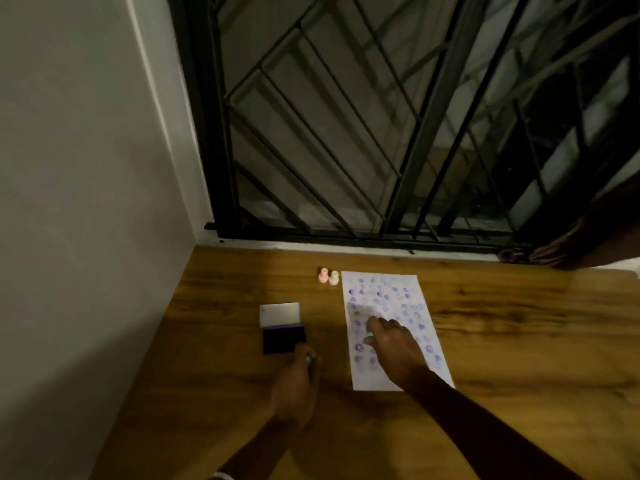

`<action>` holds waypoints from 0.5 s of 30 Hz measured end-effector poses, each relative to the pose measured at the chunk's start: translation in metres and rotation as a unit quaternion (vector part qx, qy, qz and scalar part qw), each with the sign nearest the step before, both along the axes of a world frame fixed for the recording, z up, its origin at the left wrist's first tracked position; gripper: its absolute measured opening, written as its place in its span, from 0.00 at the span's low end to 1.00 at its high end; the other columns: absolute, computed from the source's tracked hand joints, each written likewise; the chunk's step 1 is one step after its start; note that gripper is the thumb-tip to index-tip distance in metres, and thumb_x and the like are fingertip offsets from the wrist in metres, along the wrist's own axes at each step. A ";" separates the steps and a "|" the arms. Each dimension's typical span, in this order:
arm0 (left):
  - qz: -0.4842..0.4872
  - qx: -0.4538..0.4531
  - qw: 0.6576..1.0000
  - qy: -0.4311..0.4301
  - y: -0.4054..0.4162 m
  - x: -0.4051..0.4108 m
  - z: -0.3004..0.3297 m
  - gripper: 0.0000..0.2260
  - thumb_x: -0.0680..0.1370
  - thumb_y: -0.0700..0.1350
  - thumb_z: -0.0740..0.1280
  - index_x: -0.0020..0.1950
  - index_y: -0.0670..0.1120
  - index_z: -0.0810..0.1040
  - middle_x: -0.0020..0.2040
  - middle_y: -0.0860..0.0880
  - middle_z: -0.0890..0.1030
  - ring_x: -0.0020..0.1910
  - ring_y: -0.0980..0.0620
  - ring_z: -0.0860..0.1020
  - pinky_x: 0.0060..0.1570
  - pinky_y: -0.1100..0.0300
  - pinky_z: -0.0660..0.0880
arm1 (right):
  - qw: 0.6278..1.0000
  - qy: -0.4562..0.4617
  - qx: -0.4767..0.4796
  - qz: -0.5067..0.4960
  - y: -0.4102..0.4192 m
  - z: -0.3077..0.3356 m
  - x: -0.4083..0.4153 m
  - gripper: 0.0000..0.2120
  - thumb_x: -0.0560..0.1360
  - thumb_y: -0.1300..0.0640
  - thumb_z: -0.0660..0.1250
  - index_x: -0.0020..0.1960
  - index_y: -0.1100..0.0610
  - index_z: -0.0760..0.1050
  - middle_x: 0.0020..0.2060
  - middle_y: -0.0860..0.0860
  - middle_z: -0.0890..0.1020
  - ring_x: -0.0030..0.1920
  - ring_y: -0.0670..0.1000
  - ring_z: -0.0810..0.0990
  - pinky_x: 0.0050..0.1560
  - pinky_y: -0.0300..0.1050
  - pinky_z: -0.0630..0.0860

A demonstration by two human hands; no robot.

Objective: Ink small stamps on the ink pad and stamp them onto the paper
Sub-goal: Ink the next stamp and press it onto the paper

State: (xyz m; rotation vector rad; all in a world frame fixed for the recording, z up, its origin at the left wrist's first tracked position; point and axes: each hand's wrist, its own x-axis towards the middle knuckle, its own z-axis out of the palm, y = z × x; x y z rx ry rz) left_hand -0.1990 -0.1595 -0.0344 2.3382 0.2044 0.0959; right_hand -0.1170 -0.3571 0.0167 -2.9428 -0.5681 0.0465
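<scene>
Your right hand (393,344) pinches a teal stamp (368,337) down on the paper (412,296), already nearly full of purple prints, while your left hand (298,379) grips another stamp at the ink pad (283,338), with two spare stamps (328,276) at twelve o'clock.

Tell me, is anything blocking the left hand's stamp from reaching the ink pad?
Nothing visible does. The left hand holds a small stamp right at the open ink pad's near right corner, with only bare wooden table around.
</scene>
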 end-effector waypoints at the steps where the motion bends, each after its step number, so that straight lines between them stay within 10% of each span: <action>1: -0.010 0.001 1.000 0.000 -0.013 0.004 -0.001 0.02 0.80 0.57 0.56 0.50 0.61 0.64 0.38 0.58 0.76 0.36 0.61 0.76 0.38 0.60 0.78 | 1.000 0.000 -0.006 -0.021 -0.015 -0.001 -0.003 0.15 0.76 0.54 0.65 0.61 0.53 0.67 0.57 0.54 0.79 0.55 0.55 0.78 0.53 0.49 0.75; 15: -0.109 0.136 0.983 -0.059 -0.089 0.005 -0.017 0.16 0.77 0.62 0.53 0.54 0.53 0.71 0.46 0.53 0.80 0.45 0.54 0.77 0.47 0.56 0.77 | 0.991 0.054 -0.095 -0.079 -0.093 -0.013 -0.033 0.17 0.80 0.52 0.58 0.67 0.56 0.63 0.64 0.58 0.74 0.60 0.58 0.74 0.55 0.50 0.72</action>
